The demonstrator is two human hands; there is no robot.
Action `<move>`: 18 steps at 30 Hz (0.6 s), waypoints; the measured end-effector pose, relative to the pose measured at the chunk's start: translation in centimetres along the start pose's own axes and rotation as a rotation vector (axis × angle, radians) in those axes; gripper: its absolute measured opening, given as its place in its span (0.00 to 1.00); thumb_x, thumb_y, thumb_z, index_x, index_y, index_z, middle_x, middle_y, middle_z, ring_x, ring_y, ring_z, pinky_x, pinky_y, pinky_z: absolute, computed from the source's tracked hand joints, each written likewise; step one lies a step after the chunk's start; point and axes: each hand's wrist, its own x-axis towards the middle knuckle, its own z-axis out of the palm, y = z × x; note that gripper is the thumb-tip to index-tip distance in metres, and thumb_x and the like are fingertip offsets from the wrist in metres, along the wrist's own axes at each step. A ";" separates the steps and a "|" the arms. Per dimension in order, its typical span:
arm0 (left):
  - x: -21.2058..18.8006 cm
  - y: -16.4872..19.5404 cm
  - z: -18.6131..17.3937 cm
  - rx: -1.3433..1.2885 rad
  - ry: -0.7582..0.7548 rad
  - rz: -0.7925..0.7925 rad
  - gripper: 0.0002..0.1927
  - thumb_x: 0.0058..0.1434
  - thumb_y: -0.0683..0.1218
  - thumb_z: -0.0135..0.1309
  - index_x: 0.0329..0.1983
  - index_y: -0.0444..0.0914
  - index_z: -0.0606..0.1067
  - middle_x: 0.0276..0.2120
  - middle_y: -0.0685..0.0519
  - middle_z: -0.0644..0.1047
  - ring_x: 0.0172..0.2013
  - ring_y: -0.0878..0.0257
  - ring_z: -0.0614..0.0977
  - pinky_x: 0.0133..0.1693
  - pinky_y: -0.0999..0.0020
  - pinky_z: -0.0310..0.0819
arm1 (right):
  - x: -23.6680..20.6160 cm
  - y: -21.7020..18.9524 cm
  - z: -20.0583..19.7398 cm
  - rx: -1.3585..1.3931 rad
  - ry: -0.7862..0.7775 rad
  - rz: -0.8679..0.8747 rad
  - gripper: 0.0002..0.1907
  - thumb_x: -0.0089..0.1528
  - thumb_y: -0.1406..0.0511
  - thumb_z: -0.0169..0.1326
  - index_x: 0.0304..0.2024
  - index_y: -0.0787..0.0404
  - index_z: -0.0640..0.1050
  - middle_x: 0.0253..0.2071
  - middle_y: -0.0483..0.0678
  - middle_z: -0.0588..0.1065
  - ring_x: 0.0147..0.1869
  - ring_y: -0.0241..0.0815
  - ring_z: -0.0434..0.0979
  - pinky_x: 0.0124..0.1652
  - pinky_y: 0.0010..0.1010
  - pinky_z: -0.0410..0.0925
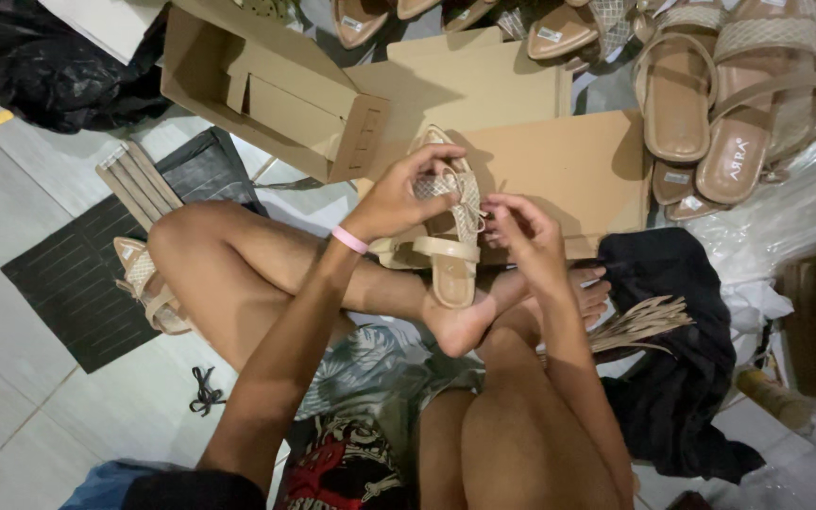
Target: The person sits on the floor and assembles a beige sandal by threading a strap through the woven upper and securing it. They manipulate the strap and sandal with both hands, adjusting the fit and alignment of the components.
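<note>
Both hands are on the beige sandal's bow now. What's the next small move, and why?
Probably pull the bow snug with the right hand, whose fingertips pinch at it, while the left hand steadies the beige sandal by its woven strap. The sandal rests over the crossed legs, so it looks steady.

Left hand (pixel 399 200) and right hand (pixel 526 231) pinch woven bow on beige flat strappy sandal (pixel 450 241); open brown cardboard shoebox (pixel 276 90) behind, on tiled floor (pixel 11 397).

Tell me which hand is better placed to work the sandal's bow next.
Probably the right hand: its fingertips already pinch at the bow on the beige sandal, while the left hand grips the sandal's upper part, steadying it.
</note>
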 end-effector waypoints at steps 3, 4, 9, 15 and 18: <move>-0.1 -0.3 -0.2 0.002 -0.003 -0.027 0.29 0.61 0.38 0.62 0.66 0.34 0.69 0.43 0.57 0.72 0.45 0.69 0.72 0.55 0.73 0.70 | -0.3 0.5 0.4 -0.151 0.009 -0.092 0.14 0.69 0.64 0.57 0.55 0.64 0.80 0.44 0.42 0.78 0.43 0.28 0.73 0.40 0.20 0.68; -0.1 -0.2 -0.3 -0.006 -0.007 -0.033 0.30 0.61 0.38 0.62 0.66 0.34 0.69 0.44 0.58 0.73 0.45 0.69 0.72 0.55 0.73 0.70 | -0.2 0.5 0.6 -0.163 0.007 -0.103 0.14 0.69 0.64 0.57 0.55 0.63 0.80 0.44 0.42 0.78 0.43 0.28 0.74 0.40 0.20 0.68; -0.5 0.1 -0.4 -0.049 -0.020 -0.019 0.32 0.59 0.37 0.63 0.67 0.34 0.69 0.42 0.58 0.70 0.46 0.68 0.71 0.56 0.73 0.68 | -0.2 0.4 1.1 -0.172 0.022 -0.089 0.12 0.68 0.64 0.56 0.53 0.61 0.79 0.42 0.40 0.78 0.43 0.27 0.76 0.40 0.21 0.72; -0.3 -0.2 -0.1 -0.072 -0.013 0.003 0.32 0.60 0.38 0.66 0.67 0.35 0.68 0.42 0.57 0.70 0.47 0.69 0.72 0.58 0.73 0.69 | -0.3 0.0 1.2 -0.200 0.044 -0.066 0.13 0.69 0.62 0.55 0.52 0.60 0.80 0.40 0.40 0.78 0.44 0.28 0.76 0.39 0.22 0.71; -0.3 -0.3 0.0 -0.110 -0.010 -0.011 0.33 0.60 0.38 0.66 0.67 0.35 0.68 0.42 0.57 0.71 0.47 0.69 0.73 0.57 0.73 0.70 | -0.3 0.1 1.1 -0.200 0.042 -0.089 0.12 0.69 0.61 0.54 0.50 0.60 0.80 0.43 0.39 0.79 0.44 0.28 0.78 0.39 0.22 0.73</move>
